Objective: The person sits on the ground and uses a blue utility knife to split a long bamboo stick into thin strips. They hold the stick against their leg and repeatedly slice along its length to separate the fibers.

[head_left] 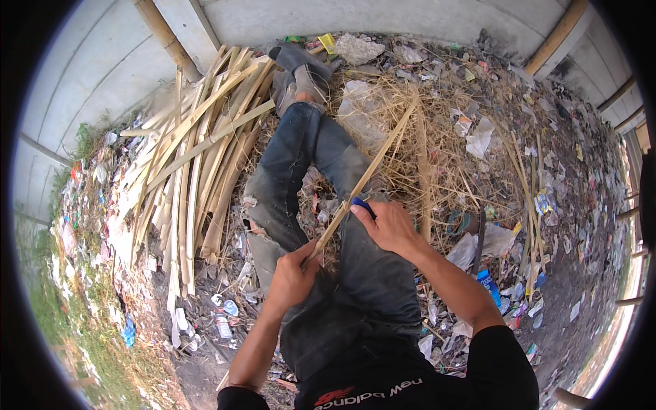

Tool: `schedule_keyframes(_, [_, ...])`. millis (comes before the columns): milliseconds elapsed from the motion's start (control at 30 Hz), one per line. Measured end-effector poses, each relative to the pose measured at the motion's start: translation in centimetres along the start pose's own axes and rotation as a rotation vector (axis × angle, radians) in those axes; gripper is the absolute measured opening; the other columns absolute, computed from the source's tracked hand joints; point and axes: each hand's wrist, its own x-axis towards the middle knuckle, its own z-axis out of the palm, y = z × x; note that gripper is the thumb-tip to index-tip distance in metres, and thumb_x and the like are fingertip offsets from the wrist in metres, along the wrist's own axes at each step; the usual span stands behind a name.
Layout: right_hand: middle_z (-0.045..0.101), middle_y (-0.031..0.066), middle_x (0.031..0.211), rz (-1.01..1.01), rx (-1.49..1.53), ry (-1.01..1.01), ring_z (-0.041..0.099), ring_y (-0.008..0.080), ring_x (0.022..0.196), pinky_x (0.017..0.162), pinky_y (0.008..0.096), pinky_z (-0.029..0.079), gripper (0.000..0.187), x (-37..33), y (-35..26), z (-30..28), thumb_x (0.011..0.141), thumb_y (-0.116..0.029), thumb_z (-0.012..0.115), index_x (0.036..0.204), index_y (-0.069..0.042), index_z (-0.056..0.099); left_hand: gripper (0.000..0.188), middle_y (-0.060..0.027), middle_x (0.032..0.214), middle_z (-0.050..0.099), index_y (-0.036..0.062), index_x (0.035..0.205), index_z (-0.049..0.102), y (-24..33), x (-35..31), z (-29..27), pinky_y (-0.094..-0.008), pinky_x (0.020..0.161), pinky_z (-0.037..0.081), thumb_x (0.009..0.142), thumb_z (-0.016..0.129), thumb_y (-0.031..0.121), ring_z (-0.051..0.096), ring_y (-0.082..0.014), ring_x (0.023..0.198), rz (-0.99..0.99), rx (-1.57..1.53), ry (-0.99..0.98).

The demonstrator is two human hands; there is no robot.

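Note:
A long split bamboo strip [383,152] slants across my lap from the lower left to the upper right, its far end above the litter. My left hand [294,277] is closed around the strip's near end. Further up it, my right hand [388,227] is closed on a small tool with a blue handle [364,206], pressed against the strip. The tool's working end is hidden, so its exact kind does not show. My legs, in torn dark trousers [283,171], stretch forward beneath the strip.
A heap of bamboo strips [198,154] lies left of my legs. Pale shavings [451,154] are strewn to the right, with more strips [529,212] beyond. Litter covers the ground, including a blue packet [489,287]. A grey wall [362,17] with bamboo posts [167,37] stands ahead.

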Motion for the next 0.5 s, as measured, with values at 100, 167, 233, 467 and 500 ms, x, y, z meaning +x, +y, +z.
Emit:
schedule_keyframes(100, [0.067,0.0260,0.069,-0.066,-0.037,-0.058,0.068,0.0480,0.069,0.064,0.0558,0.053,0.056,-1.6,-1.8,1.4,0.107,-0.052,0.052,0.095,-0.002,0.072,0.037,-0.0282,0.096,0.074,-0.0014,0.133,0.068,-0.1,0.3,0.4,-0.0405,0.082,0.057,0.098,0.068,0.011,0.077,-0.0391,0.092,0.039,-0.028,0.018])
schedule_keyframes(167, [0.066,0.0250,0.067,-0.083,-0.020,-0.165,0.067,0.0480,0.067,0.062,0.0551,0.052,0.057,-2.3,-2.7,1.7,0.106,-0.054,0.054,0.092,-0.001,0.072,0.038,-0.0281,0.096,0.075,-0.0017,0.134,0.067,-0.2,0.7,0.7,-0.0401,0.082,0.057,0.098,0.068,0.011,0.077,-0.0380,0.092,0.070,-0.027,0.039])
schedule_keyframes(233, [0.063,0.0241,0.062,-0.102,-0.041,-0.084,0.065,0.0480,0.064,0.061,0.0535,0.052,0.062,-1.8,-2.5,1.3,0.105,-0.057,0.054,0.086,-0.001,0.071,0.039,-0.0279,0.096,0.075,-0.0027,0.135,0.066,-0.6,0.4,0.7,-0.0394,0.082,0.057,0.098,0.068,0.011,0.078,-0.0354,0.091,0.090,0.009,0.060])
schedule_keyframes(467, [0.067,0.0263,0.074,0.351,-0.079,0.162,0.066,0.0476,0.075,0.072,0.0555,0.051,0.074,3.9,10.1,-3.8,0.106,-0.064,0.046,0.085,0.003,0.070,0.040,-0.0253,0.091,0.076,-0.0031,0.136,0.067,-0.6,-2.8,-1.6,-0.0355,0.076,0.058,0.097,0.070,0.008,0.077,-0.0225,0.083,-0.035,0.027,-0.049])
schedule_keyframes(500, [0.069,0.0279,0.078,0.491,-0.065,0.211,0.068,0.0487,0.079,0.076,0.0568,0.053,0.075,4.6,13.2,-5.9,0.107,-0.064,0.044,0.088,0.003,0.072,0.040,-0.0241,0.090,0.076,-0.0013,0.135,0.068,-0.7,-3.9,-2.5,-0.0350,0.075,0.057,0.096,0.071,0.008,0.077,-0.0214,0.081,-0.049,0.061,-0.087])
